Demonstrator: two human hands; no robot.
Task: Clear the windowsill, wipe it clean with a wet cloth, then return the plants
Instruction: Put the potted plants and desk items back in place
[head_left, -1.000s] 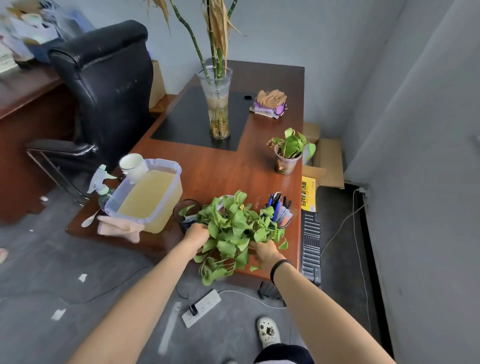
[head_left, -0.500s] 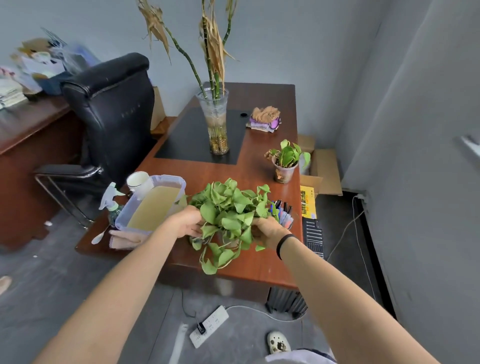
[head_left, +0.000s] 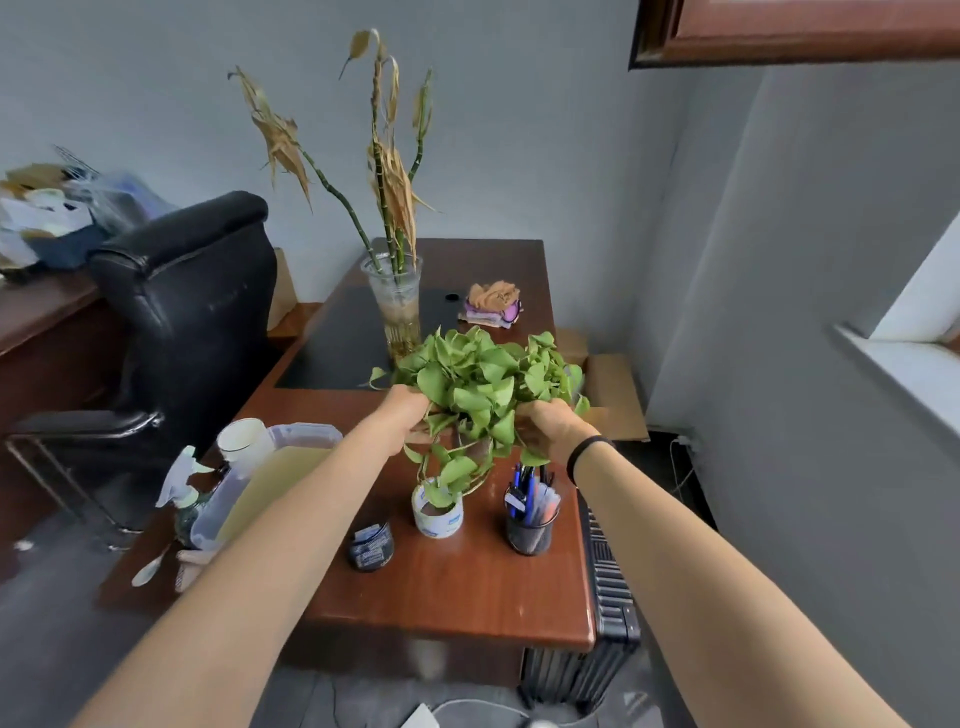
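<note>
Holding the leafy green plant (head_left: 478, 379) up in the middle of the frame, the left grip (head_left: 408, 415) and the right grip (head_left: 550, 431) clasp it from either side beneath its leaves, which hide most of the fingers and the pot. Its trailing stems hang down to a roll of tape (head_left: 438, 512) that stands on the brown surface (head_left: 467, 587) between a dark jar (head_left: 370, 545) and a mesh pen holder (head_left: 530, 525). At the right edge of the frame lies the pale windowsill (head_left: 914, 374), well apart from the plant.
</note>
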